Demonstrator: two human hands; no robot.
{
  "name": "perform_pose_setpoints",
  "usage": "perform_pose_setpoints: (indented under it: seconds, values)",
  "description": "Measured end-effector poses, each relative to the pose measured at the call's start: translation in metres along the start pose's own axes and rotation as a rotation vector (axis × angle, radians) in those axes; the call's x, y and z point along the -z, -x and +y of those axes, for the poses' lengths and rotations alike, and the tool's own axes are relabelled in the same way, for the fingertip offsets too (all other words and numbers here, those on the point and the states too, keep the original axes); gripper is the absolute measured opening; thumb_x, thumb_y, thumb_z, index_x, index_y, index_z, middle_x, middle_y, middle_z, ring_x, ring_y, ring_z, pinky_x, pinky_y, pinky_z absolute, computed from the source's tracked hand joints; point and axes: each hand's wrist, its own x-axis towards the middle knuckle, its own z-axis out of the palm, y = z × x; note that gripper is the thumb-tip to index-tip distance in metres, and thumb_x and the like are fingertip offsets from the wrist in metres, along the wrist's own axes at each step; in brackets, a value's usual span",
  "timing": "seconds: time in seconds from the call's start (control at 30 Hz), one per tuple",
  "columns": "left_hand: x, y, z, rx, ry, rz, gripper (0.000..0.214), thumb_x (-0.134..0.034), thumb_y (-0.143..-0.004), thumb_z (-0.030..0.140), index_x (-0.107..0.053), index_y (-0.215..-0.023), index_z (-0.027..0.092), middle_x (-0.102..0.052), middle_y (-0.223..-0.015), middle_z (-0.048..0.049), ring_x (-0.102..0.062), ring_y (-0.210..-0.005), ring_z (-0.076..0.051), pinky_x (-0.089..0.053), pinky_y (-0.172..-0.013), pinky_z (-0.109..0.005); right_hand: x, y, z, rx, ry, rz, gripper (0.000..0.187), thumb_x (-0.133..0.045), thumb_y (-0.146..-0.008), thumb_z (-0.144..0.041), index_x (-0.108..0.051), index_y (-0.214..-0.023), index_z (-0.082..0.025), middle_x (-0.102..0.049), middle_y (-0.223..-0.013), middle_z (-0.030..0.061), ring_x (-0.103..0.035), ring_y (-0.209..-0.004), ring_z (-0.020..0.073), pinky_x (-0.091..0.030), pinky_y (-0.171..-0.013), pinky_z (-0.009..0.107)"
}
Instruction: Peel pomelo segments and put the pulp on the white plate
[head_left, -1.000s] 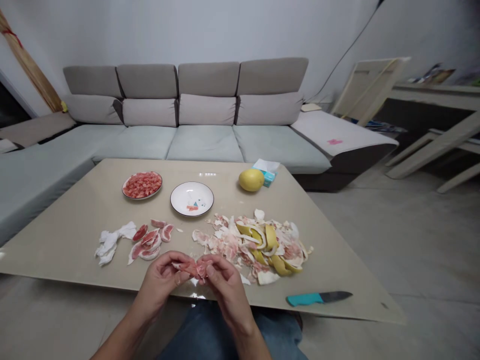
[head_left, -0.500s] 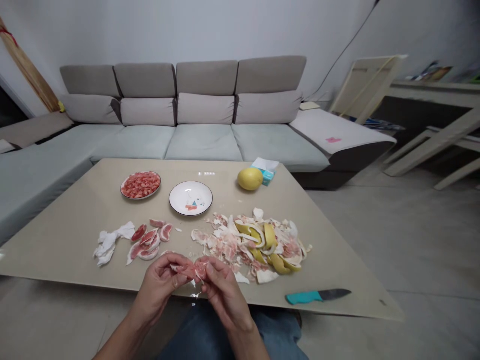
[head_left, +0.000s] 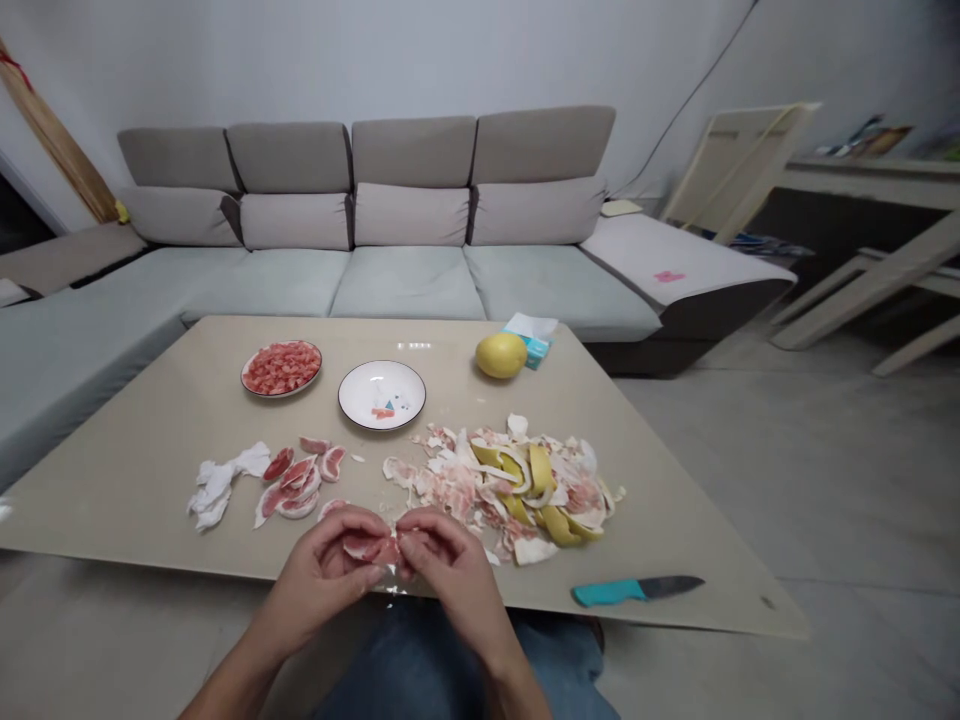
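Left hand (head_left: 319,562) and right hand (head_left: 454,568) both pinch a segment (head_left: 364,547) by the near edge of the table (head_left: 675,530), probably for control; knife (head_left: 637,590)'s off toward the near right corner, likely safer.

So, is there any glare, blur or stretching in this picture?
Head view: bright glints on the tabletop near its far edge and between the left hand and right hand; head view: the chair at upper right looks stretched and slightly soft.

Left grip (head_left: 322,567) and right grip (head_left: 454,575) close together, fingers (head_left: 346,522) curled, bare forearms (head_left: 244,665) angled inward
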Motion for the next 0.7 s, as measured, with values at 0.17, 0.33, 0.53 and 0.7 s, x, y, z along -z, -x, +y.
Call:
perform_pose_setpoints:
  seconds: [0.17,0.33,0.53,0.7]
  values:
    - [-0.004,-0.006,0.0,0.149,-0.058,-0.01,0.025,-0.076,-0.074,0.027,-0.065,-0.095,0.02,-0.063,-0.087,-0.0024,-0.06,-0.08,-0.016,-0.049,-0.074,-0.026,-0.004,0.002,-0.002,0.162,0.206,0.13,0.014,-0.074,-0.076,-0.03,-0.073,-0.088,-0.021,-0.068,-0.093,0.0063,-0.065,-0.084,0.0202,-0.056,-0.066,0.026]
    - [-0.012,-0.011,0.009,0.189,-0.317,-0.089,0.016,-0.066,-0.081,0.031,-0.068,-0.09,0.018,-0.059,-0.085,-0.0028,-0.054,-0.075,-0.015,-0.046,-0.065,-0.023,-0.003,0.003,0.002,0.306,0.357,0.153,0.011,-0.071,-0.079,-0.022,-0.074,-0.089,-0.024,-0.07,-0.09,0.0052,-0.065,-0.082,0.02,-0.054,-0.071,0.029]
    - [-0.014,-0.015,0.015,-0.003,-0.628,-0.118,0.013,-0.058,-0.084,0.023,-0.069,-0.079,0.019,-0.064,-0.084,-0.0055,-0.056,-0.085,-0.02,-0.043,-0.073,-0.026,0.001,0.001,0.0,0.214,0.352,0.153,0.014,-0.074,-0.077,-0.027,-0.074,-0.09,-0.023,-0.072,-0.087,0.0049,-0.066,-0.08,0.021,-0.051,-0.063,0.027]
    - [-0.013,-0.014,0.018,0.01,-0.656,-0.125,0.014,-0.055,-0.083,0.018,-0.068,-0.077,0.018,-0.062,-0.076,-0.0029,-0.054,-0.075,-0.018,-0.041,-0.068,-0.025,0.002,-0.001,0.001,0.054,0.189,0.121,0.021,-0.077,-0.074,-0.037,-0.075,-0.085,-0.019,-0.073,-0.079,0.0053,-0.065,-0.072,0.0196,-0.05,-0.061,0.027]
